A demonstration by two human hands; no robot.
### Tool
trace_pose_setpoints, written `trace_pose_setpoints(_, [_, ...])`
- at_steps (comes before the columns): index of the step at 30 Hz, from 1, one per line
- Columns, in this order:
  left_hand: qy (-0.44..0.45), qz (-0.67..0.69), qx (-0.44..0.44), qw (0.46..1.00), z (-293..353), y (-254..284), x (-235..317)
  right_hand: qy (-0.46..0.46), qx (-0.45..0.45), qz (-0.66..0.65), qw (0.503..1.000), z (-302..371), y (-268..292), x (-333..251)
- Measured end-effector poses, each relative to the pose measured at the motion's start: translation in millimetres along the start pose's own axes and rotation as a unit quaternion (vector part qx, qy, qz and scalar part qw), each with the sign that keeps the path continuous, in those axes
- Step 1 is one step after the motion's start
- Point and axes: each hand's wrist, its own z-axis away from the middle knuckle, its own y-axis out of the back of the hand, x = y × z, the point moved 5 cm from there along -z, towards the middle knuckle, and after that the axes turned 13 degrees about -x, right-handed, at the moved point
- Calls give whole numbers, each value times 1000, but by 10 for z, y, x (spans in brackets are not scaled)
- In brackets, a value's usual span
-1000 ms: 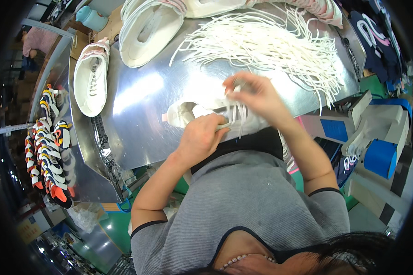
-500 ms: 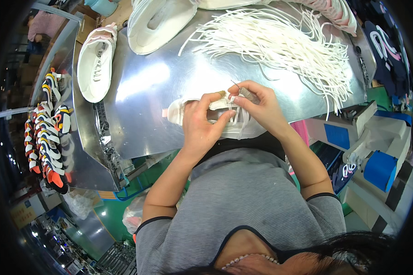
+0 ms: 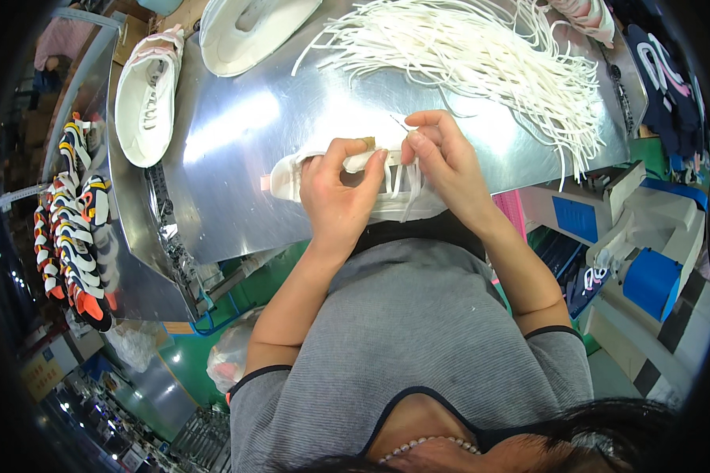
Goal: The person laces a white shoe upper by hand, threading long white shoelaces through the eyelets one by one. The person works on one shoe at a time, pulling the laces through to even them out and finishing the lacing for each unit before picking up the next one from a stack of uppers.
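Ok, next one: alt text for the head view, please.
Seen from above, a person's left hand grips a white shoe lying on a shiny metal table, while the right hand pinches a white lace at its eyelets. A heap of loose white laces and two more white shoes lie beyond.

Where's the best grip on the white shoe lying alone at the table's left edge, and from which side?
Probably across the heel collar of the white shoe, coming from above. It lies sole-down with its opening up, so fingers can hook inside the rim. Its sides are clear on the metal table, far from both the left hand and right hand.
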Motion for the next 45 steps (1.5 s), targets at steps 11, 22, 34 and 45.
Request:
trace_pose_setpoints(11, [-39,4,48,998,42,26,31,59,7,297,953,183,-61,-204])
trace_pose_setpoints(22, [-30,-59,-33,997,8,65,106,47,25,251,966,136,9,-188])
trace_pose_setpoints(34, [-50,-74,101,991,-34,-50,66,25,42,205,977,80,20,-220])
trace_pose_setpoints(45, [-47,-60,71,995,22,-19,62,36,14,305,952,98,-66,-268])
